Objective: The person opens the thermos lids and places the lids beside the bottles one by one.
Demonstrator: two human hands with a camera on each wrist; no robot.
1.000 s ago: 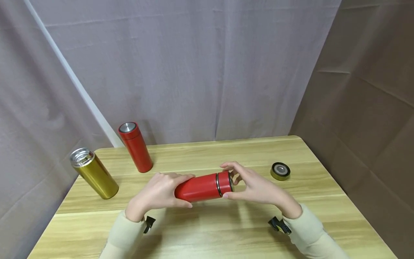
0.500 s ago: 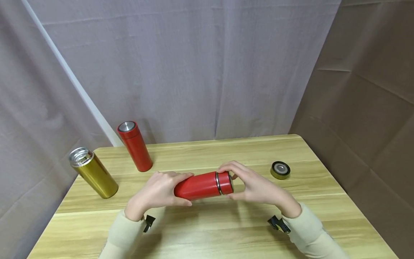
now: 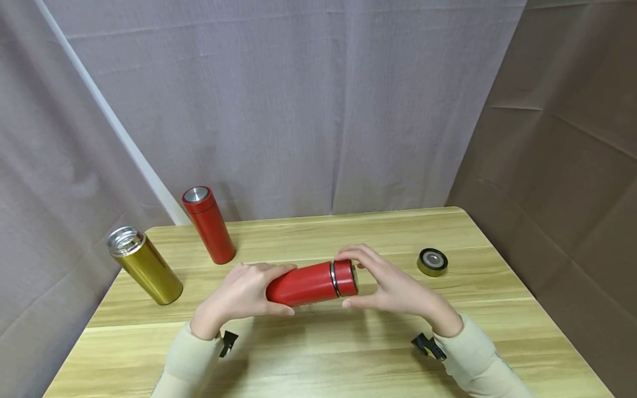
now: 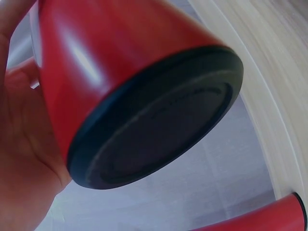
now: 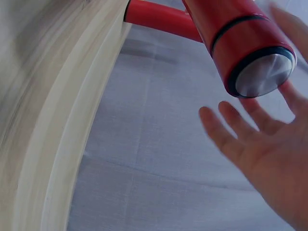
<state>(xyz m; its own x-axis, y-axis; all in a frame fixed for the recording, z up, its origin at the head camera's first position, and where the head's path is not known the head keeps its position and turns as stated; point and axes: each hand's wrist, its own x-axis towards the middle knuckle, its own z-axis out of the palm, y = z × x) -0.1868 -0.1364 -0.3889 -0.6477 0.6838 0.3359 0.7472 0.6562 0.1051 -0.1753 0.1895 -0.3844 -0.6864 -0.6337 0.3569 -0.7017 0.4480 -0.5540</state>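
I see left hand (image 3: 249,292) gripping red bottle (image 3: 306,284) by base end, bottle held sideways above table (image 3: 318,359). Right hand (image 3: 390,282) loosely spread around cap (image 3: 345,278); contact unclear to me. Gold bottle (image 3: 151,276) stands uncapped.

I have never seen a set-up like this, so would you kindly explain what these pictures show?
There is no machine here: someone works bare-handed. The wide picture is taken from the head, looking forward and down; the two close-ups are taken from the left and right wrists. The left hand holds a red flask sideways above the table, while the right hand is loosely curved about its red lid. On the table stand the other red flask, capped, and an open gold flask. A gold lid lies at the far right.
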